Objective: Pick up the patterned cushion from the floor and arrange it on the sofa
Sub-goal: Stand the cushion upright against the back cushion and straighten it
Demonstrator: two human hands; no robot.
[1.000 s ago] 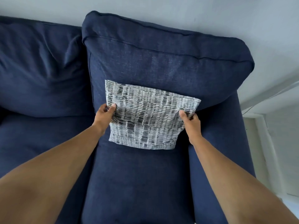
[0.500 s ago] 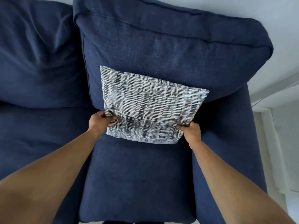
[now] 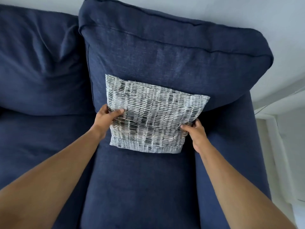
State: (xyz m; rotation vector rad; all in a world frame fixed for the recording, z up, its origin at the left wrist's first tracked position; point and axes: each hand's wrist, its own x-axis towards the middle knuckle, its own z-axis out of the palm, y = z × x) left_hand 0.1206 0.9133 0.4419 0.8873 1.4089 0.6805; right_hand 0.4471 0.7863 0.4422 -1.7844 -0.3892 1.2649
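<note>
The patterned cushion, grey and white with dark dashes, stands on the seat of the dark blue sofa and leans against the right back cushion. My left hand grips its left edge, thumb lying on the front face. My right hand pinches its right edge low down, fingers curled into the fabric. The cushion sits slightly tilted, its top left corner higher than its right.
A second blue back cushion fills the left half of the sofa. The sofa's right armrest runs beside my right hand. Beyond it are a pale wall and white trim.
Both hands have shifted along the cushion's side edges, the left one higher onto the front face. The cushion has stayed against the back cushion; the camera has moved back a little.
</note>
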